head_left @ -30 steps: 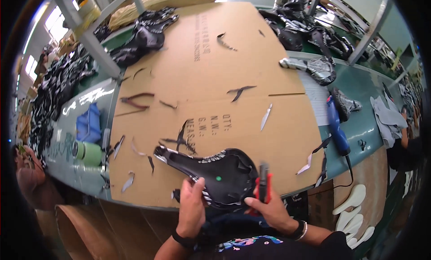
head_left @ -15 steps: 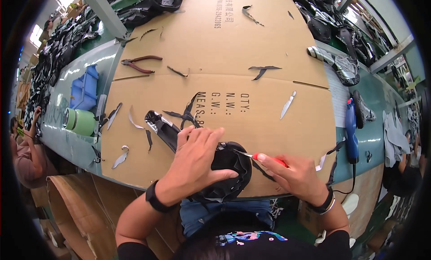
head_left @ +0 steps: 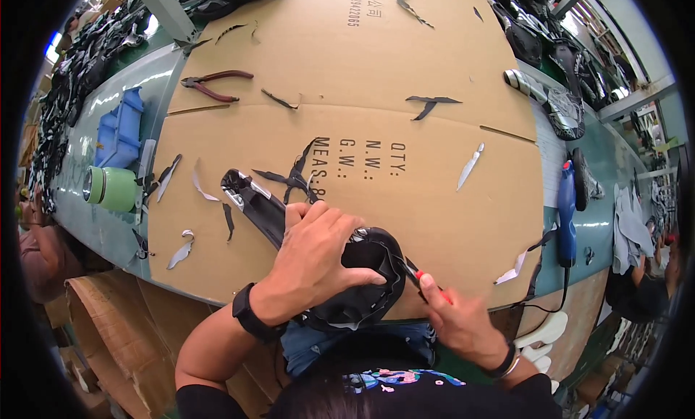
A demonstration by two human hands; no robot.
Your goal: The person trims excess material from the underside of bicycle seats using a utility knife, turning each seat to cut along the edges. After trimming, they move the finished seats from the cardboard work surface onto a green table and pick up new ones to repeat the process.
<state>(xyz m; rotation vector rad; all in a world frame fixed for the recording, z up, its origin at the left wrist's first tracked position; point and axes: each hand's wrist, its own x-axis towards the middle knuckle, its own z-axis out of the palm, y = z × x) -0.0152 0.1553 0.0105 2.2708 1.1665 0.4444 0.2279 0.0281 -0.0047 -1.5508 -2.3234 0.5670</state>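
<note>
A black and silver shoe upper (head_left: 373, 249) lies near the front edge of the cardboard, its narrow end (head_left: 246, 195) pointing to the far left. My left hand (head_left: 315, 249) grips it across the middle, thumb stretched over the opening and fingers bent over the far side. The underside of that grip is hidden. My right hand (head_left: 460, 318), slightly blurred, is closed round a red-handled knife (head_left: 423, 277). Its thin blade meets the right rim of the upper, where a dark strip (head_left: 414, 267) sticks out.
Dark and silver offcuts (head_left: 293, 176) are scattered over the cardboard sheet (head_left: 434, 238). Pliers (head_left: 217, 85) lie at the far left, by a blue bin (head_left: 119, 133) and a green cup (head_left: 112, 189). A corded blue tool (head_left: 566, 216) and a finished-looking shoe (head_left: 554, 108) are on the right.
My right hand and the knife have moved toward me along the upper's right rim, and the blade now points up-left. My left hand keeps its hold. The whole view has shifted slightly.
</note>
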